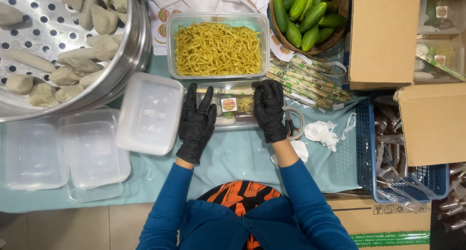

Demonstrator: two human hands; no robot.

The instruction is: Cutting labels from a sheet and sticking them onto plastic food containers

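Observation:
A closed clear plastic food box (233,106) with a round sticker on its lid lies on the teal tablecloth between my two black-gloved hands. My left hand (196,123) lies flat with fingers spread against the box's left end. My right hand (269,109) presses down on its right end with fingers curled over the edge. Noodles and a wrapped pair of chopsticks show through the lid.
A tub of yellow noodles (217,48) sits behind the box, a steamer tray of grey dumplings (58,46) at back left. Empty clear containers (92,153) and a lid (150,113) lie left. Wrapped chopsticks (306,82), cucumber basket (308,17), cardboard boxes (383,36) and a blue crate (403,177) stand right.

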